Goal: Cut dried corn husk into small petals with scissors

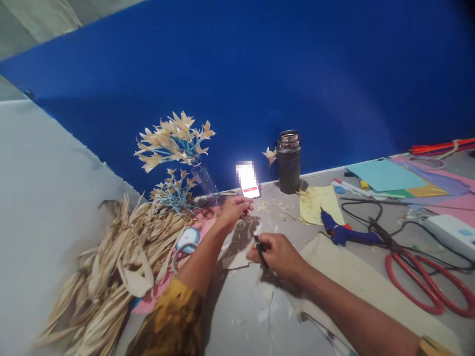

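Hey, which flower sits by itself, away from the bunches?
The lone flower just left of the dark flask; the others form a tall bunch and a low bunch, farther left.

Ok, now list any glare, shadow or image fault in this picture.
Head view: the phone screen glares white, its upper part broken into coarse blocks; head view: a faint purplish sheen curves across the right of the blue wall; head view: shadows fall on the table beside the left forearm and under the right hand; head view: the top right corner darkens.

Husks (pixel 100 291) lie left, scissors (pixel 419 277) right, flask (pixel 289 168) behind.
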The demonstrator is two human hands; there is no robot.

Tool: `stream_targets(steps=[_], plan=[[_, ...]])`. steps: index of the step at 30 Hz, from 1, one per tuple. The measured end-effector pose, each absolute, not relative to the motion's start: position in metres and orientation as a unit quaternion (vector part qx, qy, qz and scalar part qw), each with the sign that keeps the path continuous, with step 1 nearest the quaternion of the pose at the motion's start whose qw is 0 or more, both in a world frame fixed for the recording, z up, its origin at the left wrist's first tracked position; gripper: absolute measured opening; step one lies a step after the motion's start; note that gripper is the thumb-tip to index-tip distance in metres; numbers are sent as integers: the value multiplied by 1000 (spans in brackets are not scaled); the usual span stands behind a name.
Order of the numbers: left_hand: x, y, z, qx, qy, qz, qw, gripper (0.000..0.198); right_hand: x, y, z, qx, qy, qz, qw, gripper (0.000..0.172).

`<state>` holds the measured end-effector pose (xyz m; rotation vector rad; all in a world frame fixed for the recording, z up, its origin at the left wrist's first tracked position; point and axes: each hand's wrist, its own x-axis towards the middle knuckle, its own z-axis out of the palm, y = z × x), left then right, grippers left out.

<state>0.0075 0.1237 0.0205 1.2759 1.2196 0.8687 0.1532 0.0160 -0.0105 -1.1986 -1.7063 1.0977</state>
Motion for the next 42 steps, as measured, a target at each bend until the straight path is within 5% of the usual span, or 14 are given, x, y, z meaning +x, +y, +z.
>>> stream_targets(steps=[4,11,17,20,24,31,42], plan=[[-7,47,23,522,372,304,705,58,157,19,-10,-469,-634,467,399,32],[21,10,7,574,417,420,566,31,170,24,-12,-485,-663,427,378,11],[17,13,4,621,398,450,503,35,179,25,1,-413,-702,478,329,9],[7,9,8,661,393,444,459,39,181,24,11,-443,-691,426,381,15],[-12,-8,1,796,430,282,319,17,184,25,27,-483,-660,377,435,20],[-11,-35,-21,904,373,29,205,14,188,34,20,-503,-705,279,415,30],[-16,-19,-14,806,438,84,389,14,197,47,-6,-518,-453,436,579,32]])
